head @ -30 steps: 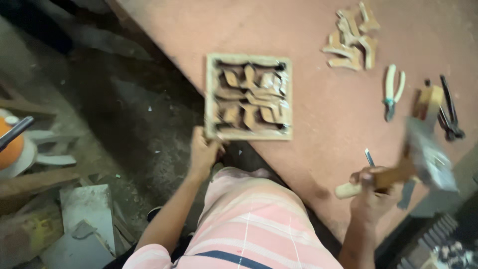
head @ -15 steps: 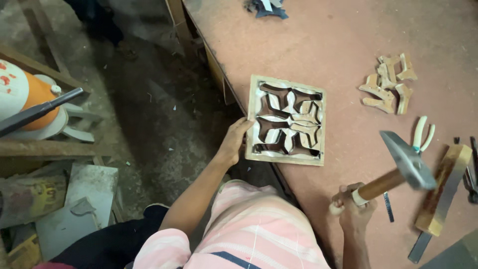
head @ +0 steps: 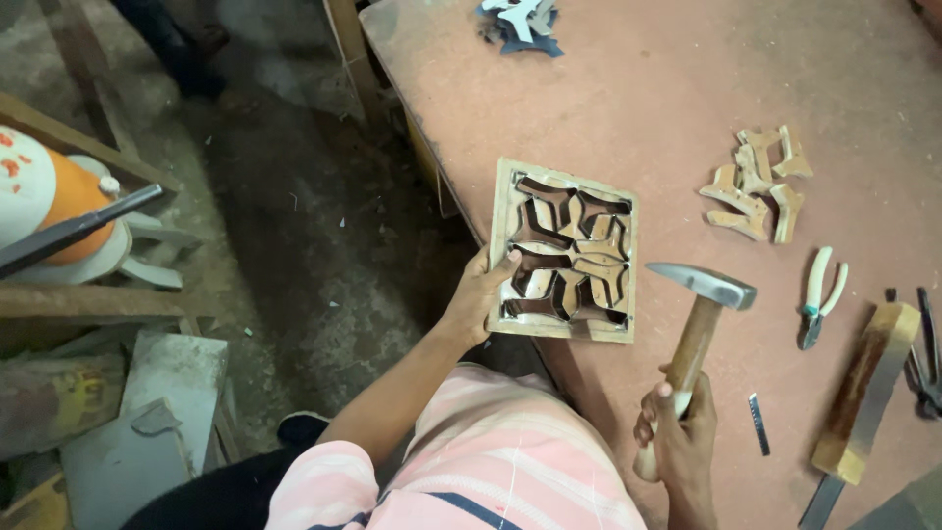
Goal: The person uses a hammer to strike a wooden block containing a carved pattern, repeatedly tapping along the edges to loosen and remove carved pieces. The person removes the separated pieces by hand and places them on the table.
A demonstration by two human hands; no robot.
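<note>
A square wooden frame (head: 566,251) filled with curved metal strips in a star pattern lies at the near left edge of the reddish table (head: 667,88). My left hand (head: 484,292) grips the frame's lower left corner, thumb on top. My right hand (head: 677,432) is closed round the wooden handle of a hammer (head: 699,324). Its steel head hovers just right of the frame, above the tabletop.
Loose wooden shapes (head: 756,182) lie right of the frame. Pliers with pale handles (head: 819,294), a small metal blade (head: 759,424), a wooden block (head: 863,393) and dark tools (head: 922,353) sit at the right. Metal pieces (head: 520,22) lie at the far edge. Clutter stands on the floor at left.
The view has shifted, so the frame sits more to the centre. My right hand has brought the hammer in from the right, closer to the frame. My left hand keeps its hold.
</note>
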